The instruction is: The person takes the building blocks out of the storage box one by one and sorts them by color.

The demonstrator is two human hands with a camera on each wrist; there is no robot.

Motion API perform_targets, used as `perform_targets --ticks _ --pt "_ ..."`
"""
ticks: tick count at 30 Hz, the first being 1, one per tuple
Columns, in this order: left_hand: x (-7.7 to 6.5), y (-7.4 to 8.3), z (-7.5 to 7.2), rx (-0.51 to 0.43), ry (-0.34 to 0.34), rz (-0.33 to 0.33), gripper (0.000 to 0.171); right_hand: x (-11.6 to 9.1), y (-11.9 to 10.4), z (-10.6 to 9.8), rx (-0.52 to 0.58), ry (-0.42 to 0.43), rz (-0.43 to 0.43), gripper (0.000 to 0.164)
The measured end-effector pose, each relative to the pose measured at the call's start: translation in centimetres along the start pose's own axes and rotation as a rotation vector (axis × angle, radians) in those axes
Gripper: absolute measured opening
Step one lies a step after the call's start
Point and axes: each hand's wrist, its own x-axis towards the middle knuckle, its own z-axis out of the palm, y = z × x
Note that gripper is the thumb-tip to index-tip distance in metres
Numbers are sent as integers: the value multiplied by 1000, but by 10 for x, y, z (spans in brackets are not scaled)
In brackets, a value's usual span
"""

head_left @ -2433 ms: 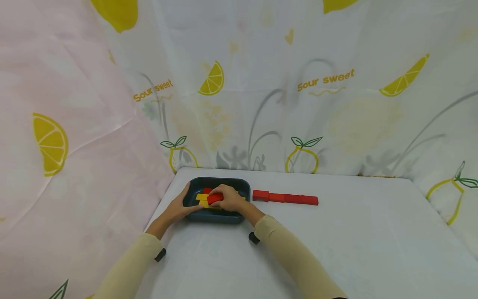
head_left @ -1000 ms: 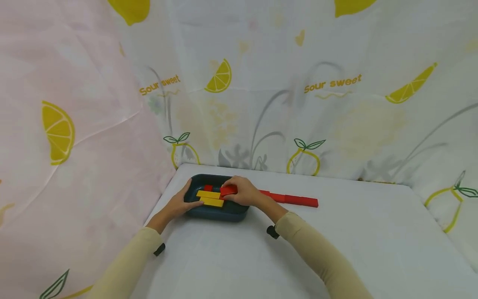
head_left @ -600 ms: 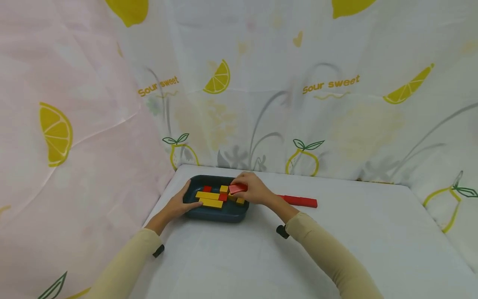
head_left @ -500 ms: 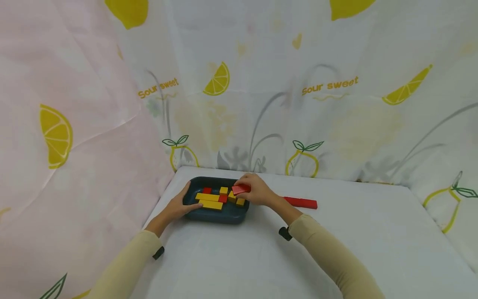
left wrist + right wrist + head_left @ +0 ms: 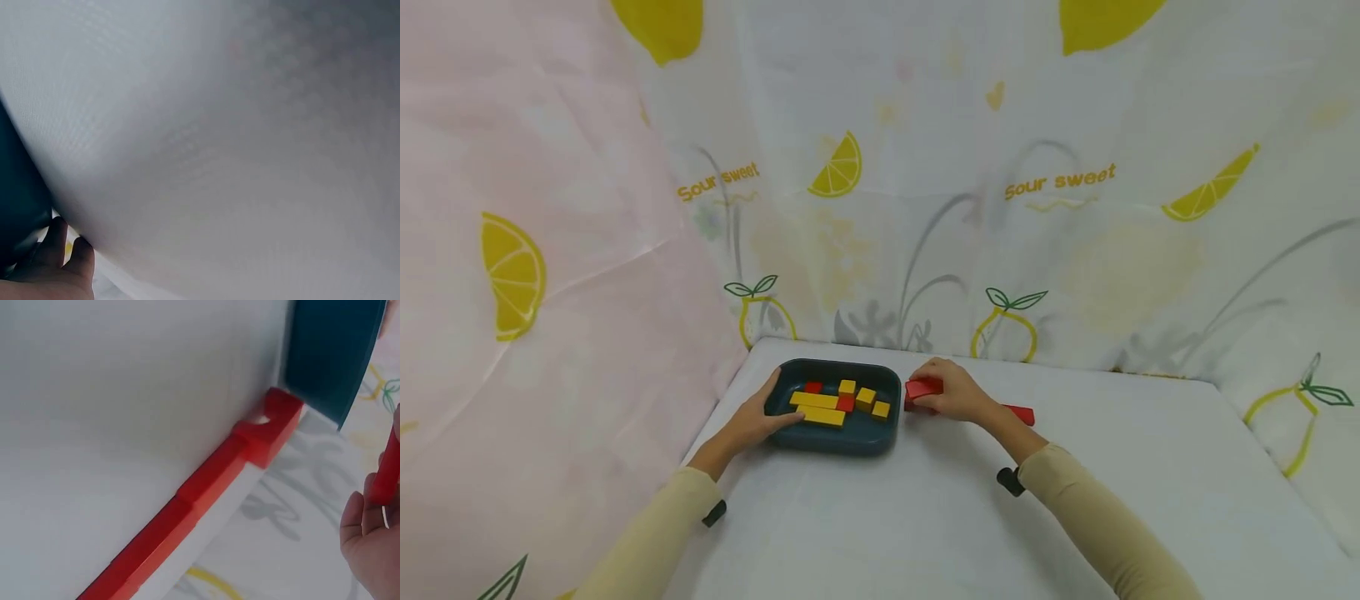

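Note:
A dark teal tray [image 5: 835, 445] stands at the back left of the table. My left hand [image 5: 752, 419] holds its left end, thumb over the rim and fingers along the outside wall. Just right of the tray, my right hand [image 5: 961, 396] pinches a red block [image 5: 922, 388], also seen in the right wrist view as a red block [image 5: 387, 472] raised off the table. Beneath it runs a row of red blocks [image 5: 212, 478], ending near the tray in a notched red block [image 5: 278, 428]. My right hand and wrist partly hide that row in the head view.
Inside the tray lie long yellow blocks [image 5: 822, 416], several small yellow cubes [image 5: 865, 399] and small red blocks [image 5: 845, 403]. White cloth covers the table [image 5: 880, 517]. A lemon-print curtain [image 5: 910, 225] hangs along the back and left.
My right hand has lifted the red block out of the tray and carried it rightward to the row's near-tray end. The left hand has stayed on the tray.

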Motion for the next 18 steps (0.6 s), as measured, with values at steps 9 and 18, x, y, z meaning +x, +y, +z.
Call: perform_targets --ticks 9,18 --pt "0 1 0 9 -5 -8 116 -32 35 -24 -45 10 60 31" --pt "0 0 0 7 9 14 115 -56 63 -38 -75 12 147 32"
